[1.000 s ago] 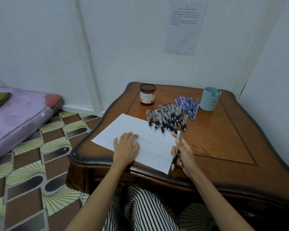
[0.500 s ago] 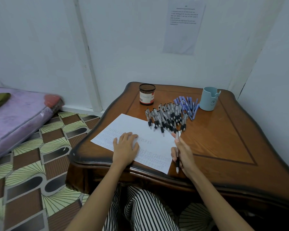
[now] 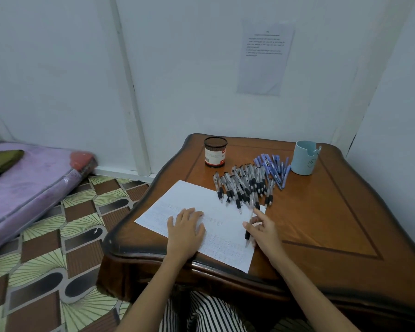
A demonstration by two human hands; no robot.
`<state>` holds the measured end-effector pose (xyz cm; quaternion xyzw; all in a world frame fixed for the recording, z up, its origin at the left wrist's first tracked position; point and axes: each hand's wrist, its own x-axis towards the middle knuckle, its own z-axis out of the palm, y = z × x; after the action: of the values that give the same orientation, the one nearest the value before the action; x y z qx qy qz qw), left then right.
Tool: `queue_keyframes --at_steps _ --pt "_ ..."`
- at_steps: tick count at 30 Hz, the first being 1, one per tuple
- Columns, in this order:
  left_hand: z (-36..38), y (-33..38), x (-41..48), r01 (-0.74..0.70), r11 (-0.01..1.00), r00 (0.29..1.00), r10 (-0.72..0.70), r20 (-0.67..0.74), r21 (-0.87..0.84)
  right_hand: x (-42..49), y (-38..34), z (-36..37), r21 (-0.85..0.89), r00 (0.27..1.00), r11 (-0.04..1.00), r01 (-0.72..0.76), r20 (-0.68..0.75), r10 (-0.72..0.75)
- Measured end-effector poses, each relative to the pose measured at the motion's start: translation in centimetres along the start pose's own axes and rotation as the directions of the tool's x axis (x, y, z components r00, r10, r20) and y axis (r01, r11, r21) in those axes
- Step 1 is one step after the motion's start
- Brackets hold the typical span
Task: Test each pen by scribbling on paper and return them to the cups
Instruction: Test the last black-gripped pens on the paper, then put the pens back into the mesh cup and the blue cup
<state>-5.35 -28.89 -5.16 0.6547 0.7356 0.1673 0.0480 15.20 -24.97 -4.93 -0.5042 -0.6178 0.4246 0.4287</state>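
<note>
A white paper sheet [image 3: 192, 200] covered with faint scribbles lies on the wooden table [image 3: 321, 212]. My left hand [image 3: 185, 231] presses flat on it, fingers apart. At the sheet's right edge my right hand [image 3: 265, 232] holds a black-grip pen [image 3: 249, 227], tip down on the paper. Beyond the sheet lies a pile of black-grip pens [image 3: 243, 182], and several blue pens [image 3: 272, 167] lie to its right. A dark mesh cup [image 3: 215, 152] stands at the back, and a light blue cup [image 3: 305, 157] at the back right.
The table's curved front edge [image 3: 177, 262] is close to my striped lap [image 3: 209, 315]. A white wall with a taped notice [image 3: 265, 57] rises behind the table. A purple mattress [image 3: 27, 188] lies on the patterned floor at the left.
My right hand has turned the pen and brought its tip onto the paper's right edge. The left hand has stayed flat on the sheet.
</note>
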Motion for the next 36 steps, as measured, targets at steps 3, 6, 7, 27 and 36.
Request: queue_keyframes --at_steps 3,6,7,27,36 --pt "-0.2 0.3 0.4 -0.002 0.994 1.000 0.001 0.015 0.105 2.8 -0.4 -0.1 -0.090 0.997 0.996 -0.010 -0.073 0.003" --pt "-1.0 1.1 2.1 -0.025 0.956 0.999 0.016 0.032 0.293 5.9 -1.3 -0.2 -0.205 0.994 0.979 0.007 -0.103 -0.029" --pt "-1.2 1.4 2.8 -0.023 0.949 0.999 0.014 0.031 0.315 6.9 -1.5 -0.2 -0.248 0.992 0.969 0.017 -0.118 -0.048" --pt "4.2 3.4 13.3 -0.084 0.984 0.996 0.085 -0.003 -0.159 13.6 1.9 0.8 -0.649 0.908 0.761 -0.019 -0.329 -0.259" --pt "3.5 4.7 14.8 -0.047 0.870 0.997 0.074 0.036 -0.491 13.6 1.2 -0.4 -0.439 0.948 0.890 -0.123 -0.317 -0.025"
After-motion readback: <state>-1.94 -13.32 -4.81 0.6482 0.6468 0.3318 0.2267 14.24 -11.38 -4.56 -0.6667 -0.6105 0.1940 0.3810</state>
